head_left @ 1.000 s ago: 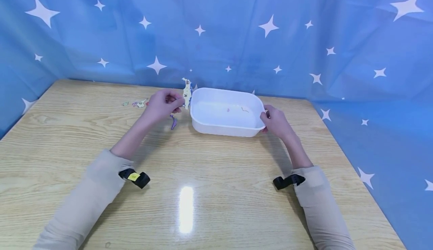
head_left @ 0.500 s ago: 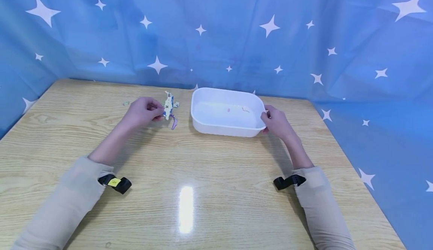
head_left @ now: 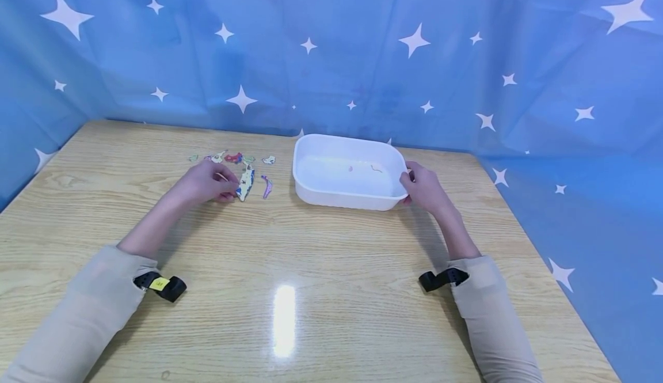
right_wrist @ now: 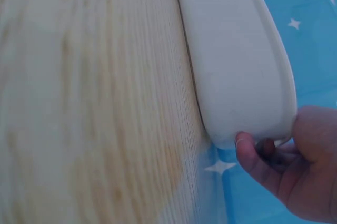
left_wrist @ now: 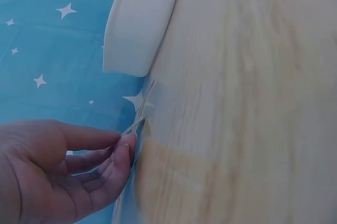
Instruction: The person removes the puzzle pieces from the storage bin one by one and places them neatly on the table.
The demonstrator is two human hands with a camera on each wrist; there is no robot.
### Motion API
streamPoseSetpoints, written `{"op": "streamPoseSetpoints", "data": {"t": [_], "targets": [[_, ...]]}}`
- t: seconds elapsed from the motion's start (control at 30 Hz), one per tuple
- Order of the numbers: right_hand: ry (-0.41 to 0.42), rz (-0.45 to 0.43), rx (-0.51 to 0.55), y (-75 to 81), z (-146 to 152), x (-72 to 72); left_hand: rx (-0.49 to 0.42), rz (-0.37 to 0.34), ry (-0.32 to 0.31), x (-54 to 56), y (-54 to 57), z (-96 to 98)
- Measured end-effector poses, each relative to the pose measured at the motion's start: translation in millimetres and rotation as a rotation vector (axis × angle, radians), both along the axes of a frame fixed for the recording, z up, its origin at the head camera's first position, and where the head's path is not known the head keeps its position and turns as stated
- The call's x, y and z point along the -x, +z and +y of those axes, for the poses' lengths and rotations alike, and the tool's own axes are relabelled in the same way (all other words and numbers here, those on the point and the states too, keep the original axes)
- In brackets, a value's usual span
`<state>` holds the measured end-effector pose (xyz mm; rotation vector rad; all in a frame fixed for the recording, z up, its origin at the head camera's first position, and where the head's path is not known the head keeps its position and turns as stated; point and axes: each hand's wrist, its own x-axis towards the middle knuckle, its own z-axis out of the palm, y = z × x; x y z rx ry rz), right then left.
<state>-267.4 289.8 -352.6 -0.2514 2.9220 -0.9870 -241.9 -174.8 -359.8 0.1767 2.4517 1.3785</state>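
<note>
My left hand (head_left: 208, 182) pinches a flat, irregular cream-and-blue piece (head_left: 246, 184) by its edge, low over the table. In the left wrist view that piece (left_wrist: 138, 123) shows as a thin edge between thumb and forefinger. At the right end of a white plastic basin (head_left: 342, 198), my right hand (head_left: 422, 186) grips the rim. The right wrist view has its fingers curled at the end of the basin (right_wrist: 242, 66). Inside the basin lie a small pink bit (head_left: 350, 169) and a thin curved strip (head_left: 376, 169).
Several small coloured pieces lie behind the left hand, among them a red-and-blue one (head_left: 234, 158) and a whitish one (head_left: 269, 160). A purple curved piece (head_left: 266, 187) is between the left hand and the basin. A blue star-patterned cloth (head_left: 331, 72) hangs behind the wooden table (head_left: 336, 268).
From beside the basin's left end, my left hand has moved left and nearer with the cream-and-blue piece, which is now lower and tilted. The right hand and the basin stay put.
</note>
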Motion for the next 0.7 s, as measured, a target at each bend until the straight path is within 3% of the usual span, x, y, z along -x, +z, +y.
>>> {"op": "streamPoseSetpoints", "data": {"t": [0.4,0.7], "targets": [[-0.003,-0.004,0.001,3.4,-0.8,-1.8,0.016,0.025,-0.063,-1.3,-0.4,-1.6],[0.017,0.008,0.011,0.9,1.5,0.6,0.035,-0.014,-0.082,-1.0,-1.5,-3.5]]}}
